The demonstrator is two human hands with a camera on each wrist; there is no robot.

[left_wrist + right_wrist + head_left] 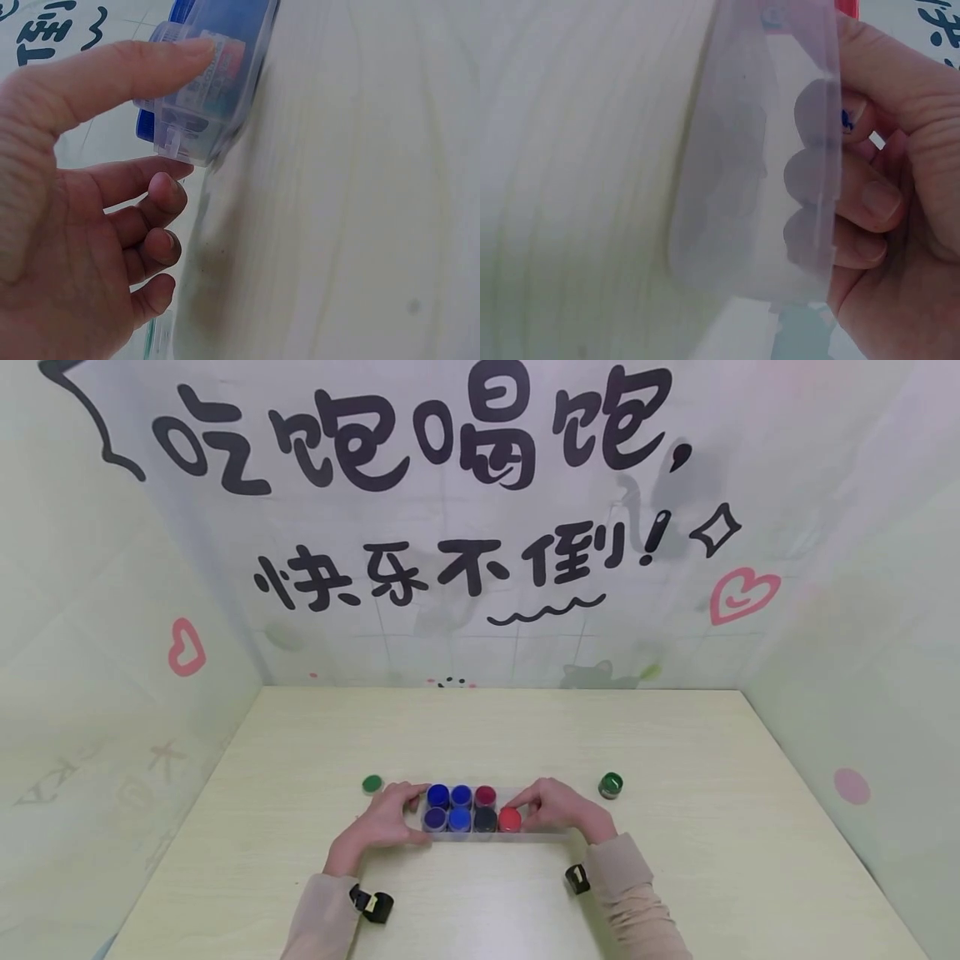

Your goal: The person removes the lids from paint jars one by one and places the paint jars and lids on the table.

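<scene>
A long clear plastic box [546, 837] lies on the table with several small paint jars in two rows at its left and middle. Blue jars [461, 797], a dark red jar [485, 796] and a black jar [485, 820] are among them. My left hand [387, 817] grips the box's left end, thumb on its front wall [214, 71] and index finger at the back. At the front row's right end, my right hand [556, 804] pinches a red paint jar [510, 819]. Its other fingers curl behind the clear wall [727, 187].
A round green-topped jar [372, 784] is just behind the left hand. Another green jar [611, 785] lies to the right, beyond the right hand. Printed curtains [495, 652] enclose the table [480, 727] at the back and sides.
</scene>
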